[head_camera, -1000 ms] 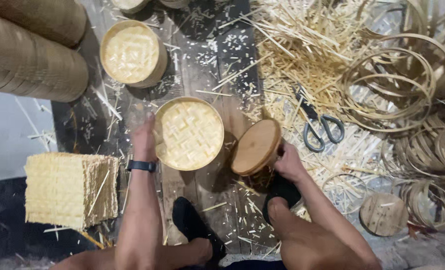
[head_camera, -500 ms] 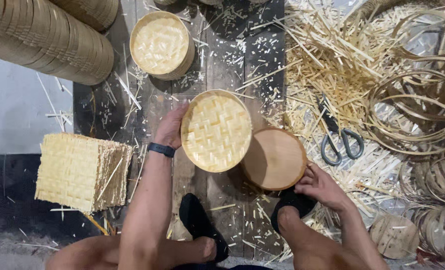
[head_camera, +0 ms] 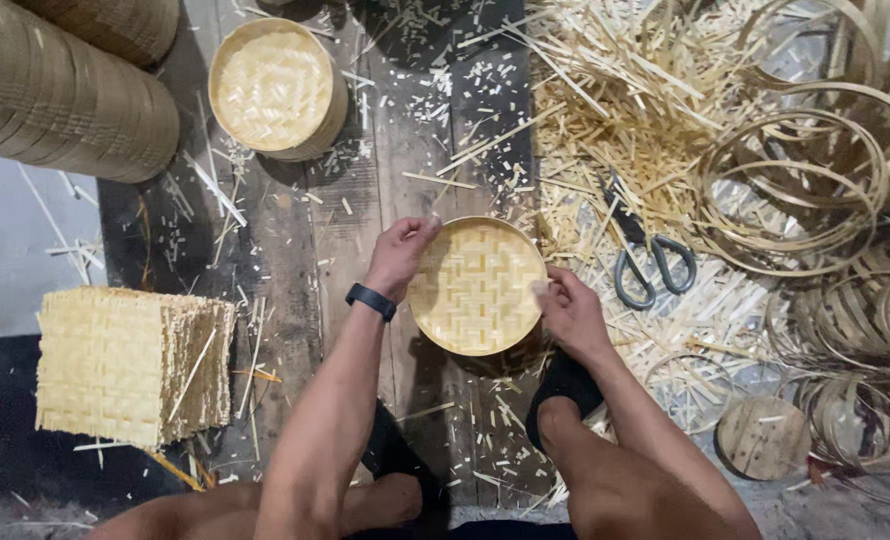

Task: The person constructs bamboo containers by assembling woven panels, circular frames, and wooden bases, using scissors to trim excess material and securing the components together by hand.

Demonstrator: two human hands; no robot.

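Observation:
A round woven bamboo tray (head_camera: 477,287) with a bent rim sits in front of me on the dark wooden boards. My left hand (head_camera: 400,254), with a black band on its wrist, grips the tray's upper left rim. My right hand (head_camera: 568,310) holds the right rim, fingers curled over the edge. The round wooden block seen earlier is hidden under the tray.
A second woven tray (head_camera: 275,85) lies at the back left beside stacked bamboo rings (head_camera: 60,95). A pile of square woven mats (head_camera: 125,365) is at my left. Scissors (head_camera: 645,262) lie on bamboo strips at right, with loose hoops (head_camera: 805,190) and a wooden disc (head_camera: 762,437).
The woven tray moved right and now covers the wooden block. My right hand left the block and took the tray's right rim. The camera shifted closer.

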